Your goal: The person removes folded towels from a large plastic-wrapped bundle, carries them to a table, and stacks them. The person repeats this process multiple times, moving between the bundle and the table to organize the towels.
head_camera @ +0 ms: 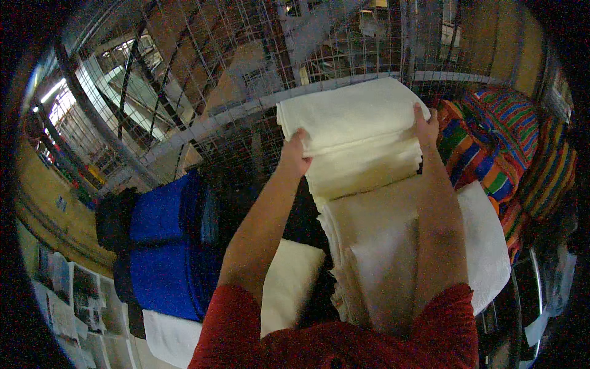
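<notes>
Both of my hands hold a folded cream-white cloth point(350, 115) by its two sides, near a wire mesh panel. My left hand point(297, 152) grips its left edge, thumb on top. At the right edge, my right hand point(425, 124) pinches it, thumb on top and fingers mostly hidden. Under and in front of it lies a stack of pale folded cloths point(378, 230), partly covered by my right forearm. Another cream cloth point(290, 281) lies below my left forearm.
Blue folded cloths point(159, 235) are stacked at the left, with a white cloth point(173, 336) below them. Striped multicoloured cloth bundles point(488, 143) sit at the right, beside a white cloth point(484, 249). A wire mesh panel point(230, 87) stands along the far side.
</notes>
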